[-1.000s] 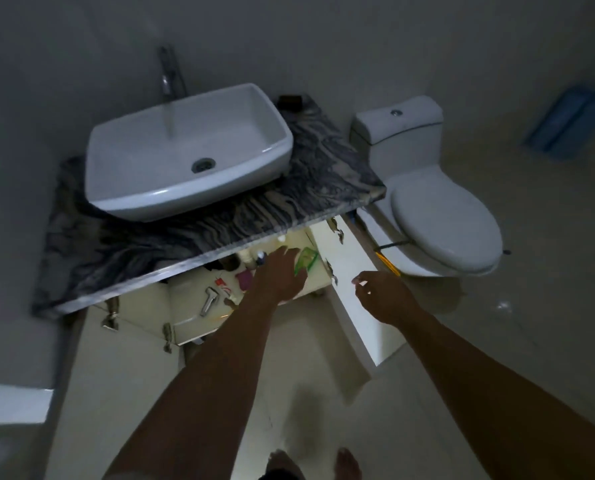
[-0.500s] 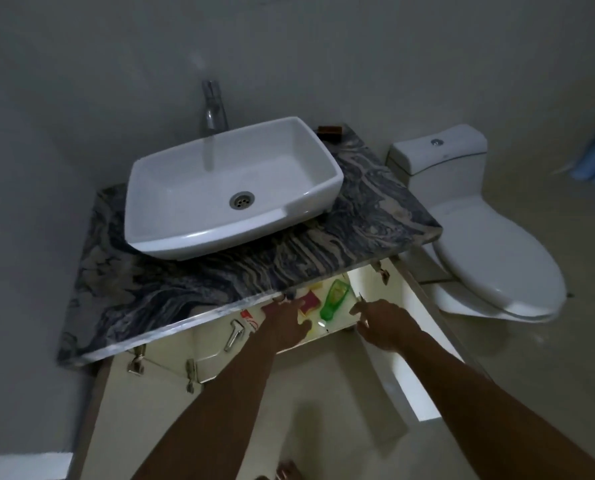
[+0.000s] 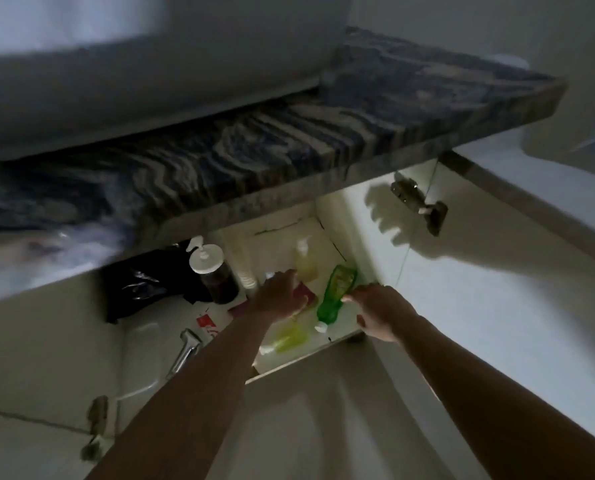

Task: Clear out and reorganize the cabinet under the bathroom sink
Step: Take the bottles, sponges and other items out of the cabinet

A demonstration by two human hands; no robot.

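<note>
The cabinet under the sink stands open, its floor (image 3: 341, 336) lit. My left hand (image 3: 278, 297) reaches inside with fingers stretched over a maroon item (image 3: 308, 295), its tips near an upright pale yellow bottle (image 3: 304, 261). A green bottle (image 3: 336, 289) lies on its side, white cap toward me. My right hand (image 3: 379, 313) is just right of the green bottle, and its fingertips touch the bottle's side. A yellow-green item (image 3: 291, 337) lies near the front edge, partly under my left forearm.
A dark pump bottle (image 3: 214, 271), a black plastic bag (image 3: 143, 285), a stack of white cups (image 3: 248, 275), a red-and-white packet (image 3: 207, 322) and a metal fitting (image 3: 185, 351) sit at the left. The marble countertop (image 3: 289, 140) overhangs. The right door (image 3: 462, 271) hangs open.
The view has dropped low and close to the cabinet opening. Both hands have moved deeper inside, and the right hand has come up against the green bottle.
</note>
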